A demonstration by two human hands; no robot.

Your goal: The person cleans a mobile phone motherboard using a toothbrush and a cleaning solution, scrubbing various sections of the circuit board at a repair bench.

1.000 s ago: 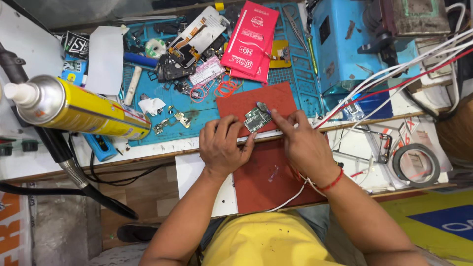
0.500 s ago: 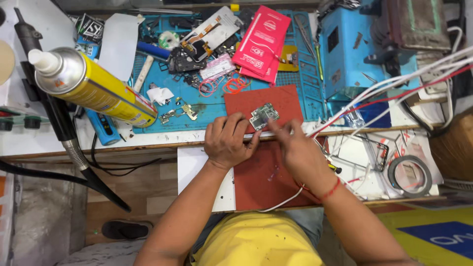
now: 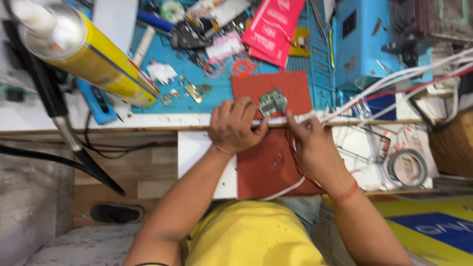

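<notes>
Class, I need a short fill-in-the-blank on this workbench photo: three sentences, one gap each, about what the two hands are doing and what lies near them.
1. The left hand and right hand meet at a small green ____ near the bench edge.
2. That part rests on a ____-coloured mat.
3. The large spray can lying at the left of the bench is mainly ____.

Missing words: circuit board; red; yellow

Your green circuit board lies on a red mat — the work mat is blue, the spray can yellow.
</notes>
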